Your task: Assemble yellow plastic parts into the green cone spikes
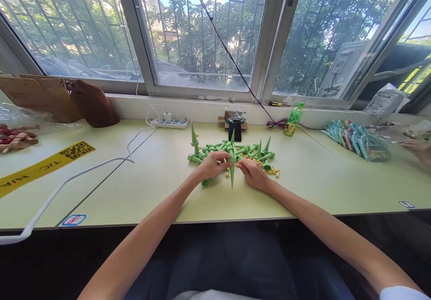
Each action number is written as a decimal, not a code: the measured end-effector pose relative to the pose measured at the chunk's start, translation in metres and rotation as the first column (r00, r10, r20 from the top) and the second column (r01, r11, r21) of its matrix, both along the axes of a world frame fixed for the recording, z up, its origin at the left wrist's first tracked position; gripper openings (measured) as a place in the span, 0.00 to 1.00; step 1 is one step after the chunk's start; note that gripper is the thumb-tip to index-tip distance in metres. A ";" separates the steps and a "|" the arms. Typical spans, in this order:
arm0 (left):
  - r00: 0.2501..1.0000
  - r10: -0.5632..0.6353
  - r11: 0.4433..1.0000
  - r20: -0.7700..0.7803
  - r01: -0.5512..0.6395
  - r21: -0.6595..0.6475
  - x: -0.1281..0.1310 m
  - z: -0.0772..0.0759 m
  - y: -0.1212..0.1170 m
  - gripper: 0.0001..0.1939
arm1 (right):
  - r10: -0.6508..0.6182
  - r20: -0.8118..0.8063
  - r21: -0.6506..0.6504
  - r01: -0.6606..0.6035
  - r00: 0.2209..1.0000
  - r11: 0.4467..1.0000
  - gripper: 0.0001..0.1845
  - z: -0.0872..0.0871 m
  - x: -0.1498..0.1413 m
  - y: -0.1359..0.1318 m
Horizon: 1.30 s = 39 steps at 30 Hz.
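We pinch green spike [232,178] in left hand [214,164], tip toward us; right hand [255,174] beside it, fingers closed, their grip too small to tell. We reach both forearms inward over table's [310,183] near edge. Just beyond hands: piled green parts [195,158], yellow pegs [275,172]. Table top extends left, right and nearer than pile. Phone [235,131] beyond, before small box [221,120] bearing wrapped contents. Bottle [293,120] right; farther right, clear bag [380,155] around pastel pieces [350,139].
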<state>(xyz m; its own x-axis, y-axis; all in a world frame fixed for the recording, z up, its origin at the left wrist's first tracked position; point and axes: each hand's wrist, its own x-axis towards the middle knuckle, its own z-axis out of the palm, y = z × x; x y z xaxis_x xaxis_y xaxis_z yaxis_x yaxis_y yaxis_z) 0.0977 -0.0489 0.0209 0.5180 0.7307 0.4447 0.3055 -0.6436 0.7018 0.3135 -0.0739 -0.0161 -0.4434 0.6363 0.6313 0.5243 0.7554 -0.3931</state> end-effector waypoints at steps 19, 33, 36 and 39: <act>0.997 0.030 0.999 0.078 -0.028 -0.027 0.004 0.006 -0.005 0.15 | -0.063 -0.087 -0.098 0.054 0.994 0.994 0.17 0.009 -0.006 -0.004; 0.973 -0.076 0.938 0.219 0.144 -0.315 0.006 0.015 -0.012 0.25 | -0.056 -0.212 0.200 0.099 0.976 0.975 0.09 0.010 -0.005 -0.007; 0.971 -0.112 0.926 0.212 0.180 -0.332 0.006 0.013 -0.012 0.25 | -0.037 -0.191 0.253 0.086 0.981 0.964 0.08 0.010 -0.006 -0.008; 0.969 -0.141 0.909 0.203 0.208 -0.362 0.005 0.014 -0.013 0.25 | -0.032 -0.157 0.265 0.074 0.987 0.961 0.09 0.010 -0.005 -0.008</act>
<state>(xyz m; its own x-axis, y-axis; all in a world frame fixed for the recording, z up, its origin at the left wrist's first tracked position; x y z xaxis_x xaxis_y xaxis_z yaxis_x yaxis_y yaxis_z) 0.1032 -0.0616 0.0346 0.5945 0.7657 0.2456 0.0683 -0.3524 0.9334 0.3082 -0.0821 -0.0063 -0.3008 0.4532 0.8391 0.5172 0.8168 -0.2557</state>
